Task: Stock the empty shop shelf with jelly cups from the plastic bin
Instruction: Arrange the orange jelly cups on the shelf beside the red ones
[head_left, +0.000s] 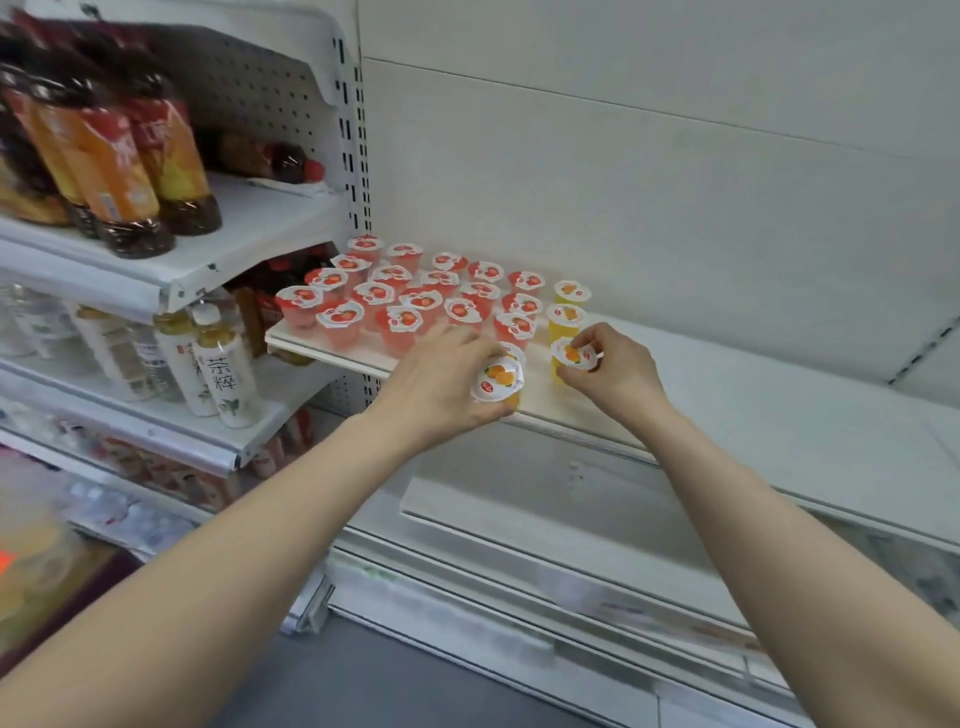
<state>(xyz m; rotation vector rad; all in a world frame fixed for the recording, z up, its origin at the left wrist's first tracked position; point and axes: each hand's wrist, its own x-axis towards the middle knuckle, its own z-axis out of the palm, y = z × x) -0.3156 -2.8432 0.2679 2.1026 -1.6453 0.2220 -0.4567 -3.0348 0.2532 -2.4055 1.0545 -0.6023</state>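
Head cam: placing step was underway. Left hand (441, 384) gripped a tilted orange cup (496, 382) over the shelf (753, 395) front edge. Right hand (618, 374) pinched a second orange cup (571, 356) standing on the shelf, right of the red cups (405, 301). Next move likely needed: release right, set left's cup upright alongside.

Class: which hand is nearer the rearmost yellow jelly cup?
Right. The right hand is in front of the rearmost yellow jelly cup; the left hand is in front and further left.
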